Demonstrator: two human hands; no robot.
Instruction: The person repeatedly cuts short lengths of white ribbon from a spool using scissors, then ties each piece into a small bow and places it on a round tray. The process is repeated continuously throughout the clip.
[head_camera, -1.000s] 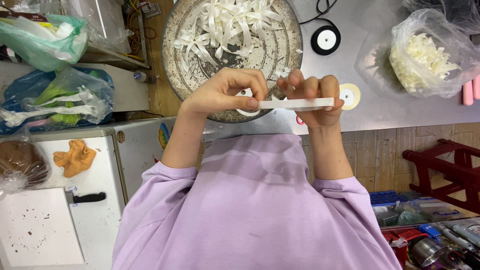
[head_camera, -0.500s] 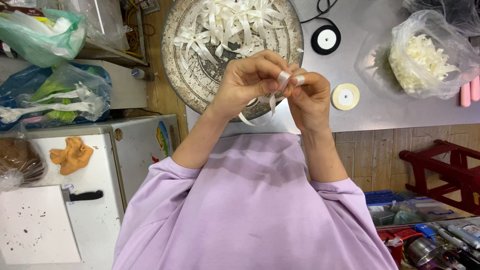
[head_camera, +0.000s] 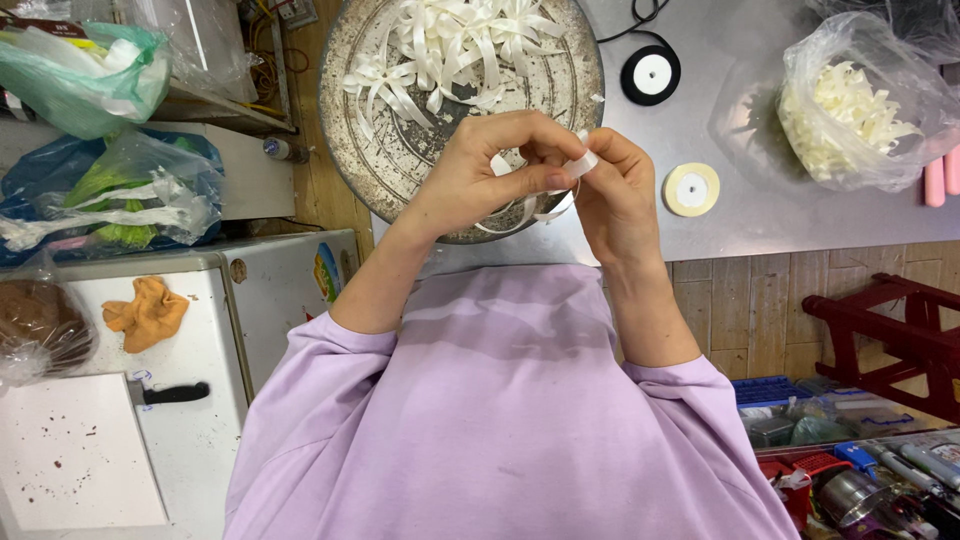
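Both hands meet over the near edge of a round worn metal tray (head_camera: 375, 150). My left hand (head_camera: 480, 170) and my right hand (head_camera: 610, 190) pinch a strip of white ribbon (head_camera: 578, 165) folded into loops between the fingertips; loose ends hang below them. The tray holds a heap of finished white ribbon bows (head_camera: 455, 40). A purple sleeve covers each arm up to the elbow.
On the grey table lie a cream ribbon spool (head_camera: 691, 189), a black-rimmed spool (head_camera: 651, 74) and a clear bag of white ribbon pieces (head_camera: 850, 105). At the left stand plastic bags (head_camera: 120, 195), an orange cloth (head_camera: 148, 312) and a black-handled knife (head_camera: 172, 393). A red stool (head_camera: 890, 330) is at the right.
A second ago the ribbon was stretched straight between the two hands. The hands have come together and the strip is now folded into loops at the fingertips.
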